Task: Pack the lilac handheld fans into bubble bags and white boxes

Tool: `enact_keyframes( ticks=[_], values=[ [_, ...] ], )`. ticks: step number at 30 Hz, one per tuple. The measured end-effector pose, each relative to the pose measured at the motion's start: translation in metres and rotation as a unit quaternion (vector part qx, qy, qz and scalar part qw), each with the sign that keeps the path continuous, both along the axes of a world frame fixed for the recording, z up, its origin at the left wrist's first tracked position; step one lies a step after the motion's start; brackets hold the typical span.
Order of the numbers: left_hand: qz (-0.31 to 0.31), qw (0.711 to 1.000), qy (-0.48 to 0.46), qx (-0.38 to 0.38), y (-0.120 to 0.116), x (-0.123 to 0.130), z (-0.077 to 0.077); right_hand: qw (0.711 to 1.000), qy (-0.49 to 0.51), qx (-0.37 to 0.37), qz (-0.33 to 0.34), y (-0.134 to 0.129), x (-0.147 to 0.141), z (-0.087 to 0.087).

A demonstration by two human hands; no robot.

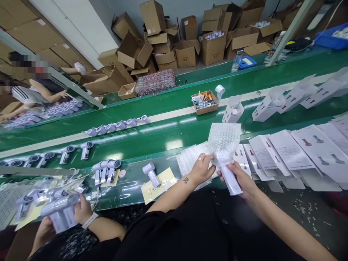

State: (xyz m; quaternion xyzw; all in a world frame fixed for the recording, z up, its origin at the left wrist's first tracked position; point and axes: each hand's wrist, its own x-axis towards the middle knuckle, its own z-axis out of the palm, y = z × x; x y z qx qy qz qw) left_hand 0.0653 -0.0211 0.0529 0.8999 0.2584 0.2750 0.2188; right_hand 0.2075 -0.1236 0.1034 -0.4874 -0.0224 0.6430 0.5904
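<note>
My right hand [240, 177] is closed around the handle of a pale lavender, hair-dryer-shaped device [230, 181]. A clear bubble-wrap bag [224, 139] covers the device's head, while the handle sticks out at the bottom. At the bag's lower left edge, my left hand [203, 168] has its fingers closed on the bubble wrap. Flat bubble-wrap bags [191, 159] lie in a pile beneath and behind my left hand. An unwrapped device [150, 174] of the same kind rests on a yellow paper [165, 183] to the left.
Printed white cartons [290, 154] lie overlapped at right; open upright ones [268, 103] stand on the green conveyor [163, 136]. A small parts box [206, 105] sits behind. At left, a co-worker's hands [83, 210] hold similar devices. Cardboard boxes [187, 54] line the wall.
</note>
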Motion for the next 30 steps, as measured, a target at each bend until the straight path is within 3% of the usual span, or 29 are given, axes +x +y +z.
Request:
enact_keyframes(
  ticks=[3,6,10,12,14,16,18,20,23,27,30],
  values=[
    [0.011,1.0,-0.008,-0.025,-0.005,0.002,-0.004,0.999,0.028,-0.03,-0.014,0.003,0.003,0.0],
    [-0.012,0.998,-0.014,-0.066,-0.013,0.004,0.002,0.989,0.055,-0.134,-0.026,0.008,0.005,-0.009],
    [-0.008,0.974,-0.015,-0.224,-0.017,0.01,0.013,0.978,0.05,-0.2,-0.029,0.007,0.004,-0.025],
    [0.049,0.935,-0.02,-0.349,-0.014,0.015,0.02,0.983,0.012,-0.186,0.004,0.004,0.01,-0.024],
    [0.1,0.874,-0.05,-0.472,-0.009,0.019,0.031,0.981,-0.095,-0.149,0.08,0.003,0.023,-0.011],
    [0.109,0.822,-0.098,-0.55,-0.004,0.019,0.046,0.951,-0.24,-0.096,0.172,0.005,0.041,0.01],
    [0.088,0.799,-0.146,-0.576,0.001,0.015,0.061,0.913,-0.342,-0.037,0.221,0.01,0.057,0.033],
    [0.05,0.803,-0.179,-0.567,0.009,0.007,0.073,0.902,-0.369,0.017,0.226,0.015,0.066,0.052],
    [-0.029,0.849,-0.188,-0.494,0.024,-0.004,0.081,0.931,-0.298,0.074,0.196,0.023,0.061,0.063],
    [-0.174,0.921,-0.081,-0.34,0.029,-0.001,0.075,0.955,-0.195,0.114,0.191,0.027,0.042,0.055],
    [-0.196,0.947,-0.019,-0.253,0.015,0.01,0.058,0.971,-0.169,0.094,0.137,0.021,0.038,0.04]
  ],
)
